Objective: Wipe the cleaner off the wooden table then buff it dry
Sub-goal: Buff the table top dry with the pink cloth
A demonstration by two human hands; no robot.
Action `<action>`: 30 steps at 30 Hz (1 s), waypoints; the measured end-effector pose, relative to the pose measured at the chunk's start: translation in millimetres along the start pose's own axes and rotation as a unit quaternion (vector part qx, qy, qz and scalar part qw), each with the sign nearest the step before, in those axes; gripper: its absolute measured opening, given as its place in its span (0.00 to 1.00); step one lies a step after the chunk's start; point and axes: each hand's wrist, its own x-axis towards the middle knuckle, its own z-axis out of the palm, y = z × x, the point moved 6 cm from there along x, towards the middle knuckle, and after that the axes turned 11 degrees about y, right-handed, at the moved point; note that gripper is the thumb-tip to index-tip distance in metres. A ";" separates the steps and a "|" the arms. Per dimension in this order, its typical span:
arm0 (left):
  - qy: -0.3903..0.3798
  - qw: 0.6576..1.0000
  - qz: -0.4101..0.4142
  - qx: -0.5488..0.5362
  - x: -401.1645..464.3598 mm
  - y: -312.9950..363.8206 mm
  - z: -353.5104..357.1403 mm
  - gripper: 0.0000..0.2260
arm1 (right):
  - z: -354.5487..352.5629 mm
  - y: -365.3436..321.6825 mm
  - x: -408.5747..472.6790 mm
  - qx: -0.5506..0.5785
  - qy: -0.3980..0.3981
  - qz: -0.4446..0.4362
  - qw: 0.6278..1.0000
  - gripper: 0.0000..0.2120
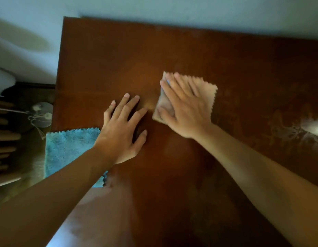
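Observation:
The dark brown wooden table [226, 68] fills most of the view. My right hand [183, 106] lies flat with spread fingers on a folded beige cloth [208, 93] near the table's middle, pressing it onto the wood. My left hand [124, 129] rests flat on the bare wood just left of the cloth, fingers spread, holding nothing. A blue cloth [69, 148] lies at the table's left edge, partly under my left forearm. Pale smears of cleaner [293, 129] show on the wood at the right.
A pale wall [172, 8] runs behind the table's far edge. Left of the table, lower down, stand a dark surface with a round white object and cord [42, 114] and wooden slats [5, 139]. A bright reflection [315, 127] glares at the right edge.

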 end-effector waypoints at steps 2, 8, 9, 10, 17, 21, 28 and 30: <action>0.019 1.000 -0.009 0.008 3.7 2.4 -4.4 0.27 | 2.4 13.4 30.0 -0.007 -0.010 0.012 1.000 0.34; 0.093 0.994 -0.037 0.048 33.8 13.9 -12.4 0.20 | -2.6 -6.4 -5.2 0.023 0.014 0.030 0.999 0.33; 0.098 0.993 -0.041 0.045 39.7 15.0 -11.1 0.20 | -4.9 -10.0 -16.4 0.027 0.017 0.016 0.999 0.33; 0.101 0.993 -0.046 0.043 45.9 15.5 -9.6 0.20 | -6.6 -10.7 -22.3 0.029 0.019 0.000 0.999 0.32; 0.035 0.995 -0.061 0.072 70.9 15.0 11.7 0.26 | -5.9 47.8 50.5 0.011 -0.005 0.001 1.000 0.33; 0.037 0.995 -0.065 0.069 70.6 12.7 14.4 0.26 | -3.4 81.9 90.8 -0.021 -0.036 0.040 0.998 0.32; 0.047 0.995 -0.062 0.070 69.6 12.8 15.3 0.25 | -8.7 26.2 10.3 0.006 -0.020 0.010 1.000 0.32; 0.049 0.995 -0.062 0.068 70.3 13.1 15.2 0.25 | -9.6 28.2 8.5 0.009 -0.026 -0.026 0.999 0.33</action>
